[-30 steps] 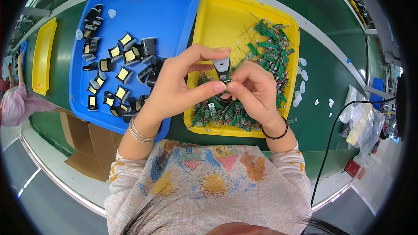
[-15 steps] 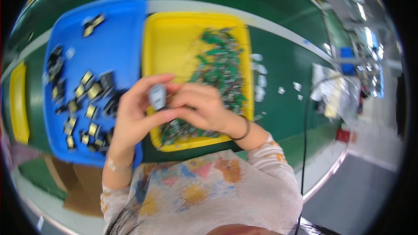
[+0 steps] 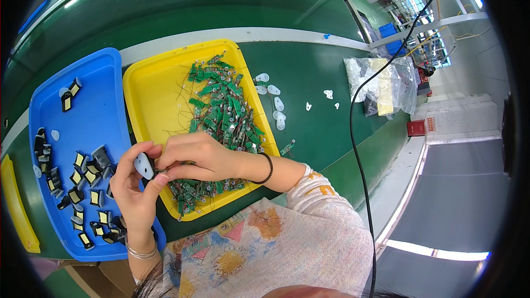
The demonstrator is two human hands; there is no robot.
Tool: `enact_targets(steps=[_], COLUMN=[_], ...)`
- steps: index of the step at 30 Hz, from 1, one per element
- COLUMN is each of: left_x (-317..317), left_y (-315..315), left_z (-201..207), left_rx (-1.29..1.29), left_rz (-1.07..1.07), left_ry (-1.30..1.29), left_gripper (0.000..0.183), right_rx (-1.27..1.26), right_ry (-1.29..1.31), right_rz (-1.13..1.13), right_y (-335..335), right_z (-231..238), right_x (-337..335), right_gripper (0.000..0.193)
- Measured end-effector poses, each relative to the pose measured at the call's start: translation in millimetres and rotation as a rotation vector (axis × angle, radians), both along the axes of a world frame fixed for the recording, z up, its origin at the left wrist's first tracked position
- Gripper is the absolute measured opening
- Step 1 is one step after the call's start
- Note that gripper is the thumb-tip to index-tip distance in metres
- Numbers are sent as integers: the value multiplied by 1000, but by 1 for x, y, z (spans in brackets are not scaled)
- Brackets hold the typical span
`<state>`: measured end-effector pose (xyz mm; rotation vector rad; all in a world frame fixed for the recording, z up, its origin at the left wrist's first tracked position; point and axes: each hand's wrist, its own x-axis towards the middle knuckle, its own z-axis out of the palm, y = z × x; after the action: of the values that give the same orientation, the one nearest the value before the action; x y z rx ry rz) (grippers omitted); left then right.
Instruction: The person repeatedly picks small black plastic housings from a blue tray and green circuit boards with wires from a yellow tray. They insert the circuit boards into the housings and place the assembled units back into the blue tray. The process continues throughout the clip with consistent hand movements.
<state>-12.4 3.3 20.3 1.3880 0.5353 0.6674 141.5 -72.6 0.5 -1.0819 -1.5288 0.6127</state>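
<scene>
My left hand point(image 3: 132, 190) grips a small black housing with a pale grey oval cover point(image 3: 144, 166); holes show in the cover. Its thumb and fingers close around the edges. My right hand point(image 3: 203, 157) is pinched at the housing's right side, against the left fingertips; whatever its fingers hold there is too small to make out. Both hands are over the neighbouring edges of the blue tray point(image 3: 83, 107) and the yellow tray point(image 3: 152, 105). Small green circuit boards point(image 3: 232, 110) with thin wires fill much of the yellow tray. Several black housings with cream pads point(image 3: 96, 197) lie in the blue one.
Pale grey oval covers point(image 3: 277, 103) lie right of the yellow tray, with small white pieces point(image 3: 328, 94) farther right. One loose circuit board point(image 3: 287, 147) lies beside the tray. Clear plastic bags point(image 3: 383, 85) rest at the right end of the green table point(image 3: 314, 149). A black cable point(image 3: 353, 132) hangs across the right side.
The whole view has swung to the right, so the trays sit farther left in it. Both hands stay together at the housing, whose oval cover now shows more fully.
</scene>
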Motion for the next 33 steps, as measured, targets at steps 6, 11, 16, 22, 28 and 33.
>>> enact_targets(steps=[6, 11, 16, 22, 28, 33], left_x=[-3, -32, -47, -43, -39, -32], left_y=[20, 50, 66, 74, 79, 72], left_z=[8, -15, -23, -32, -38, -32], left_rx=[468, 908, 790, 854, 962, 1014], left_rz=[-29, 221, 226, 297, 347, 430], left_ry=[272, 1052, 1283, 1148, 1134, 1103], left_gripper=[63, 58, 36, 24, 14, 13], right_rx=[-195, -74, -201, -303, -13, -404], right_ry=[-126, -864, -1264, -1302, -1081, -1137], right_rz=[-110, -527, -578, -521, -530, -459], right_y=[11, 89, 172, 184, 141, 74], right_z=[9, -5, -40, -56, -11, -7], right_x=[9, 88, 179, 195, 148, 122], right_gripper=[12, 11, 17, 25, 36, 19])
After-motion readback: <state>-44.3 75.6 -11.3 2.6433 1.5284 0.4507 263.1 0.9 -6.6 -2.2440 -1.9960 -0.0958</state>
